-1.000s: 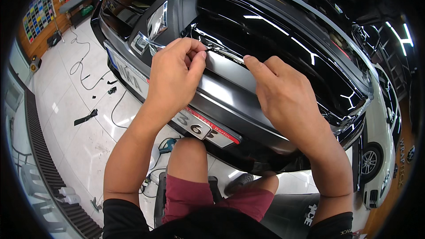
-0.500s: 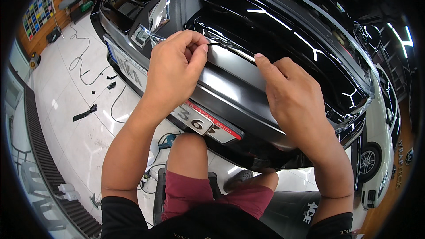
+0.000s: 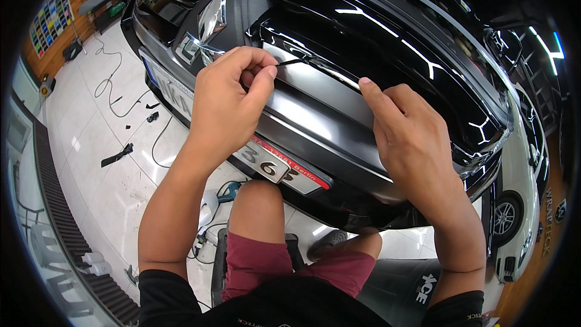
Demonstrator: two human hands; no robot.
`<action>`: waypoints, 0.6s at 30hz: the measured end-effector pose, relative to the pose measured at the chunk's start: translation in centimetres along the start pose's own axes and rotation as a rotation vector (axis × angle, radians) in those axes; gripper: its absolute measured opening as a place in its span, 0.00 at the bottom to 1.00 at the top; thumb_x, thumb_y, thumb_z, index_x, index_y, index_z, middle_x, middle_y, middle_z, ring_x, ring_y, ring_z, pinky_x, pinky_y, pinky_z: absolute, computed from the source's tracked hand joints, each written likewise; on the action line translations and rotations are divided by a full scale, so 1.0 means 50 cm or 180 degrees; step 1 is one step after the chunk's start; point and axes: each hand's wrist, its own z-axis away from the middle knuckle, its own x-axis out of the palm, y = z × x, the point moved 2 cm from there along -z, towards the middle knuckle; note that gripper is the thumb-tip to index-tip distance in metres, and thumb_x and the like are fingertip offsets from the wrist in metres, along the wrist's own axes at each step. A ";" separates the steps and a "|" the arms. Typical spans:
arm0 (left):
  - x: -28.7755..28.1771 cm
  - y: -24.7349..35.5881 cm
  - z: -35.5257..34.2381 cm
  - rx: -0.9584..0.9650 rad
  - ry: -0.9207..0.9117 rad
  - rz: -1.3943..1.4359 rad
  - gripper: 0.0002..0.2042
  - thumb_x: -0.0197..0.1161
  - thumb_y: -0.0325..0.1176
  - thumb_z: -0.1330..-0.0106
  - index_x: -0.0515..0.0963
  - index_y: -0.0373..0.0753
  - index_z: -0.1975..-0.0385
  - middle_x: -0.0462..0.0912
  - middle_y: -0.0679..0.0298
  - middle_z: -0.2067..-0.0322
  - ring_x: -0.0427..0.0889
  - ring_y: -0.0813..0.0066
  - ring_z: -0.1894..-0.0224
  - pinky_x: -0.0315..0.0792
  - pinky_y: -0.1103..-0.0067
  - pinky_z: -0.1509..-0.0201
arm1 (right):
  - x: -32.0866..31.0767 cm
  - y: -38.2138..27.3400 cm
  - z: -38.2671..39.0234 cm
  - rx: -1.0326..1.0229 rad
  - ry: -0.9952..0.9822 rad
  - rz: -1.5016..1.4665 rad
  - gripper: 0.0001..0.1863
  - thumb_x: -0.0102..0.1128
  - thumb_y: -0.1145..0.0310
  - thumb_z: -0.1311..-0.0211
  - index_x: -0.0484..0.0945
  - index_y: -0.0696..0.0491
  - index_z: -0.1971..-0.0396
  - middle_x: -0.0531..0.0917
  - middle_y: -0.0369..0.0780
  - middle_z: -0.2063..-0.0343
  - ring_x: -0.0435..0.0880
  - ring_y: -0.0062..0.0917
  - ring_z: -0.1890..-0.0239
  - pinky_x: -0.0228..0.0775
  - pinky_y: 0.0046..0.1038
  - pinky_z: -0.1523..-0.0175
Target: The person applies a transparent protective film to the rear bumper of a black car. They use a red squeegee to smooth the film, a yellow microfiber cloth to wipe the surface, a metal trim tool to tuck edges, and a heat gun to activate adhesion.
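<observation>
Okay, my left hand [image 3: 233,92] pinches a thin black strip [image 3: 291,62] over the grey car trim [image 3: 321,85], beside the glossy black panel [image 3: 363,39]; whether my right hand [image 3: 413,134], nearby, grips anything, I can't tell.

A glossy white tiled floor [image 3: 78,106] spreads left of the left hand [image 3: 230,100]. Beyond it, farther up and left, a wooden wall [image 3: 55,58] carries a colour-swatch board [image 3: 51,21]. A dark ribbed strip [image 3: 63,206] curves along the far lower left. Well right of the right hand [image 3: 417,130], tube lights [image 3: 544,48] glow above and wood panelling [image 3: 528,281] stands below.
</observation>
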 end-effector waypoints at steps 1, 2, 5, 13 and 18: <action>0.000 0.001 0.001 0.0010 0.0007 0.0013 0.06 0.63 0.27 0.30 0.81 0.31 0.60 0.79 0.72 0.71 0.71 0.88 0.70 0.67 0.86 0.64 | -0.001 0.000 0.001 0.0008 -0.0013 0.0013 0.23 0.63 0.77 0.43 0.79 0.56 0.45 0.78 0.40 0.68 0.80 0.31 0.69 0.74 0.33 0.69; 0.000 0.002 0.001 0.0004 0.0010 0.0032 0.06 0.63 0.27 0.30 0.81 0.31 0.60 0.79 0.72 0.71 0.71 0.88 0.70 0.67 0.86 0.65 | -0.002 0.001 0.003 0.0015 -0.0025 0.0026 0.23 0.63 0.77 0.43 0.79 0.56 0.45 0.78 0.40 0.68 0.80 0.30 0.69 0.74 0.32 0.69; 0.001 0.002 0.001 -0.0020 0.0011 0.0084 0.06 0.63 0.27 0.31 0.81 0.31 0.60 0.79 0.72 0.71 0.71 0.89 0.70 0.67 0.86 0.65 | -0.003 0.003 0.008 0.0000 -0.0020 0.0060 0.23 0.63 0.77 0.44 0.79 0.57 0.45 0.77 0.40 0.68 0.80 0.30 0.69 0.74 0.32 0.69; -0.002 -0.005 0.006 0.0037 -0.0016 0.0022 0.06 0.63 0.28 0.30 0.81 0.31 0.60 0.79 0.71 0.70 0.71 0.88 0.70 0.67 0.86 0.65 | -0.011 0.006 0.015 -0.0001 -0.0095 0.0153 0.25 0.63 0.78 0.47 0.79 0.57 0.44 0.77 0.40 0.69 0.80 0.29 0.69 0.75 0.31 0.70; -0.003 0.002 0.008 0.0016 0.0041 0.0096 0.06 0.63 0.27 0.32 0.82 0.31 0.61 0.80 0.68 0.71 0.72 0.85 0.71 0.68 0.84 0.65 | -0.016 0.009 0.023 -0.0006 -0.0117 0.0165 0.26 0.63 0.78 0.47 0.79 0.57 0.44 0.77 0.40 0.69 0.80 0.29 0.69 0.75 0.31 0.70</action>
